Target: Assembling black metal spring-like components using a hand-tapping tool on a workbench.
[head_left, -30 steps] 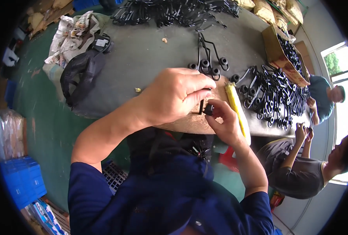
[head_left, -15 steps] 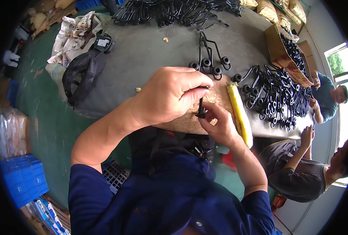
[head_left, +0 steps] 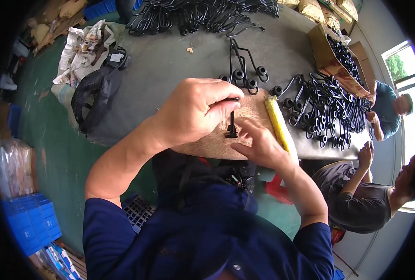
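My left hand (head_left: 195, 112) is closed in a pinch on the top of a black metal rod (head_left: 232, 117). The rod hangs upright over a wooden board (head_left: 202, 145), and a dark blocky fitting (head_left: 230, 132) sits at its lower end. Just to the right, my right hand (head_left: 262, 143) has its fingers apart and nothing visible in them. Beyond my hands lie a few bent black rods (head_left: 237, 53) with round black rubber bushings (head_left: 238, 74). A yellow-wrapped bar (head_left: 276, 122) lies along the board's right side.
A pile of bushed rods (head_left: 331, 109) covers the table's right side, near a cardboard box (head_left: 326, 53) of black parts. More bent rods (head_left: 193, 16) lie at the far edge. A black coil (head_left: 95, 91) is at left. Two people (head_left: 361, 200) work at right.
My right hand has let go of the fitting at the rod's lower end, and its fingers have spread and moved off to the right. The left hand keeps its pinch on the rod.
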`<state>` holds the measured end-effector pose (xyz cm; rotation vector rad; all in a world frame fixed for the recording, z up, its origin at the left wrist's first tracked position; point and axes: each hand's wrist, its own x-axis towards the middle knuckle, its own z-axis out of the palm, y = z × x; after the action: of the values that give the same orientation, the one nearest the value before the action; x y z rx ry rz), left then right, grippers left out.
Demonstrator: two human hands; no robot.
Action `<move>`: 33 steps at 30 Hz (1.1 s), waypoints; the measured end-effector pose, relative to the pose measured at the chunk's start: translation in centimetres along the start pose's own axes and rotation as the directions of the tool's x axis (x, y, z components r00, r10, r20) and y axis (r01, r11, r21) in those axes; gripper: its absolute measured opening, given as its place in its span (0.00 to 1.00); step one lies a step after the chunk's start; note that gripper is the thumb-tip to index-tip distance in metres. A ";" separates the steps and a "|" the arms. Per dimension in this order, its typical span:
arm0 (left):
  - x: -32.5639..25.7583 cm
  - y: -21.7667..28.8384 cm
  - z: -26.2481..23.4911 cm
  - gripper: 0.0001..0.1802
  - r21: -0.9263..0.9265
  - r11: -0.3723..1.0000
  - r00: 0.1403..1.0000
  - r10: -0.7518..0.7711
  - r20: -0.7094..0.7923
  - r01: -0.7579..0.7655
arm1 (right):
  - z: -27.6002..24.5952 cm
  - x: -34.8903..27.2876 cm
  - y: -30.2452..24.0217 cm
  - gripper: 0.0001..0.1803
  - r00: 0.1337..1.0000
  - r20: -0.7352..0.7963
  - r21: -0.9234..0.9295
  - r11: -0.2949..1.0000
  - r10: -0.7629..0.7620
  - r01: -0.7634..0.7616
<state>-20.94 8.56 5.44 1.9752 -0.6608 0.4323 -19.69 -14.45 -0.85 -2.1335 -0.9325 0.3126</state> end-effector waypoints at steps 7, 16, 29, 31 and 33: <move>0.6 -0.3 0.1 0.08 0.017 1.000 1.000 0.018 -0.005 -0.018 | -6.3 -9.0 3.9 0.32 0.846 -0.349 -0.345 0.785 0.402 -0.515; 0.1 -0.1 -0.6 0.08 0.127 0.992 1.000 -0.005 0.022 0.002 | -4.1 -11.7 2.6 0.24 0.690 0.238 0.818 0.242 0.684 -0.522; 0.3 0.2 -1.1 0.06 0.129 0.990 0.997 0.040 0.059 -0.047 | -1.3 -8.3 -11.2 0.21 0.788 -0.573 0.530 0.835 0.225 0.147; 0.7 0.3 -1.0 0.06 0.163 0.985 0.995 0.047 0.091 -0.062 | 0.3 -8.7 -10.9 0.21 0.650 -0.755 0.412 0.830 0.080 0.376; 0.8 0.5 -0.5 0.05 0.157 0.985 0.995 0.056 0.085 -0.069 | 2.6 -10.1 -8.0 0.13 0.831 -0.555 0.086 0.996 0.029 0.023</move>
<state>-20.62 8.59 6.48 2.1366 -0.7612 0.4579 -32.19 -16.66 2.52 -1.9721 -0.5560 -0.2617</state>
